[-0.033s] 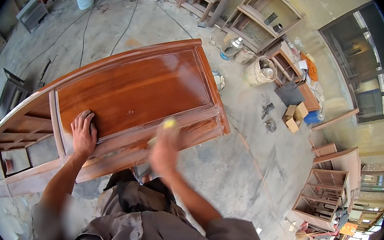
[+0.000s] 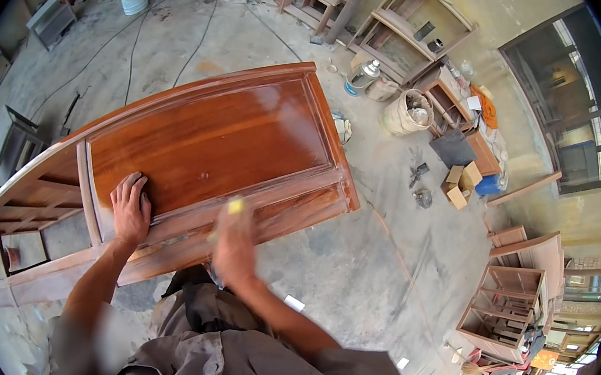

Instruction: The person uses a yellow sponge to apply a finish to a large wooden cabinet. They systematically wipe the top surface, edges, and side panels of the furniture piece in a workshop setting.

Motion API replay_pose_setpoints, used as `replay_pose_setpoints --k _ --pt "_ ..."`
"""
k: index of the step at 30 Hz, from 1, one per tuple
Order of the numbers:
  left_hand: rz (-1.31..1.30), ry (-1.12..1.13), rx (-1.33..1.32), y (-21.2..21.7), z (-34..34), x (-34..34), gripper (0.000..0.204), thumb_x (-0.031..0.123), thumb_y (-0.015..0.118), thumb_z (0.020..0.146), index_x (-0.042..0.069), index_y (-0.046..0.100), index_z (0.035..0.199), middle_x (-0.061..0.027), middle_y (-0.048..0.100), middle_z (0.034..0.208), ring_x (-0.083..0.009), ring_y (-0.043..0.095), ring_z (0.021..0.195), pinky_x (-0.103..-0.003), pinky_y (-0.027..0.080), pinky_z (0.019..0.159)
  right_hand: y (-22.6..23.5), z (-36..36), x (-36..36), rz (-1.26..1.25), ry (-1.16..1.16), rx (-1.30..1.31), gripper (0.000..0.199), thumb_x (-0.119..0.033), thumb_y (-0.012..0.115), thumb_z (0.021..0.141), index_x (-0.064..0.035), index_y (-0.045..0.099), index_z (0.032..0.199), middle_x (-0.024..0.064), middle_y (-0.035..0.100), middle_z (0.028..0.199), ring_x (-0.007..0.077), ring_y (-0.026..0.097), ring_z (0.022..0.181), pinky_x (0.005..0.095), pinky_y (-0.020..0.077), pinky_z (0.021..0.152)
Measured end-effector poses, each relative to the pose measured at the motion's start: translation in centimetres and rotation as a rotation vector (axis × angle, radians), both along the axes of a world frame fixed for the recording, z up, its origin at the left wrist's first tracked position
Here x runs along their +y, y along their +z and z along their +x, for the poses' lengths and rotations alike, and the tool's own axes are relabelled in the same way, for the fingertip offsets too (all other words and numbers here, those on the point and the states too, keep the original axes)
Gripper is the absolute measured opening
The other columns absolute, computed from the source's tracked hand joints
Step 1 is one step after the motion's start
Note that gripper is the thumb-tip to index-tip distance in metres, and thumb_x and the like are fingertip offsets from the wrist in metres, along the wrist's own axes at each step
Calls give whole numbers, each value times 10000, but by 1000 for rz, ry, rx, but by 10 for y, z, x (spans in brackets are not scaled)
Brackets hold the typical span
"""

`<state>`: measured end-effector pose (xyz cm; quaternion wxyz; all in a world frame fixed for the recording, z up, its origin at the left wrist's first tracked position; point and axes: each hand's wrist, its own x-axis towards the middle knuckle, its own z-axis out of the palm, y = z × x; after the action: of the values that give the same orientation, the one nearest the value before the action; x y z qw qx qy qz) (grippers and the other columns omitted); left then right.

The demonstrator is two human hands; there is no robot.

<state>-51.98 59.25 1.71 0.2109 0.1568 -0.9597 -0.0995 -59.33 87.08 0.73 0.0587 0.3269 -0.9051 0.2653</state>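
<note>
A large wooden furniture frame point(image 2: 302, 174) with a glossy reddish-brown panel point(image 2: 209, 140) lies in front of me. My left hand point(image 2: 131, 209) rests on it with fingers stretched, at the panel's near left corner by an upright bar. Over the dusty pinkish near rail, my right hand point(image 2: 236, 247) is closed and smeared by motion. A small yellow block point(image 2: 236, 205) sticks out past its fingers; the rest of that block is hidden by the hand. The frame's left end has open slatted compartments point(image 2: 40, 195).
A white bucket point(image 2: 407, 112), a metal can point(image 2: 363, 76) and a cardboard box point(image 2: 462, 184) stand on the floor at the right. Cables point(image 2: 206, 36) cross the floor beyond the frame. Unfinished wooden cabinets point(image 2: 506, 303) stand far right, shelves point(image 2: 407, 29) at the back.
My right hand has moved left along the near rail with the yellow block. My left hand and the wooden frame stay in place.
</note>
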Motion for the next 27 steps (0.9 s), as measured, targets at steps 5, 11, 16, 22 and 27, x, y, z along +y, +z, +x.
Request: replay_pose_setpoints --k 5,11,16,22,27 --pt "0 3 1 -1 6 -1 449 39 617 937 66 608 1385 -138 595 1461 -356 518 1405 -496 366 1179 -8 -70 59 77 -26 -21 632 -105 578 1008 126 396 1567 363 431 1604 557 343 1534 626 253 1286" --pt "-7 -8 4 0 4 4 453 34 617 936 62 607 1387 -137 594 1460 -356 518 1405 -497 367 1181 -14 -49 32 45 -25 -5 651 -96 569 980 136 391 1562 406 355 1627 583 311 1538 642 214 1302" --pt "-9 20 9 -3 7 -1 462 30 621 926 59 608 1387 -137 595 1458 -357 519 1402 -498 371 1179 0 -79 64 103 58 -31 676 -121 635 982 102 404 1576 318 382 1666 542 330 1550 603 252 1301" --pt "11 -19 27 6 -1 4 466 33 632 916 65 614 1381 -138 593 1460 -358 523 1392 -496 376 1176 -9 -143 129 159 -231 34 718 -103 688 943 97 410 1574 345 410 1635 573 340 1532 607 264 1297" --pt "5 3 16 0 5 2 459 31 626 919 64 615 1377 -137 594 1457 -357 520 1395 -498 368 1179 1 -45 89 117 -18 -8 752 -108 712 947 63 389 1604 393 442 1587 635 372 1480 616 318 1265"
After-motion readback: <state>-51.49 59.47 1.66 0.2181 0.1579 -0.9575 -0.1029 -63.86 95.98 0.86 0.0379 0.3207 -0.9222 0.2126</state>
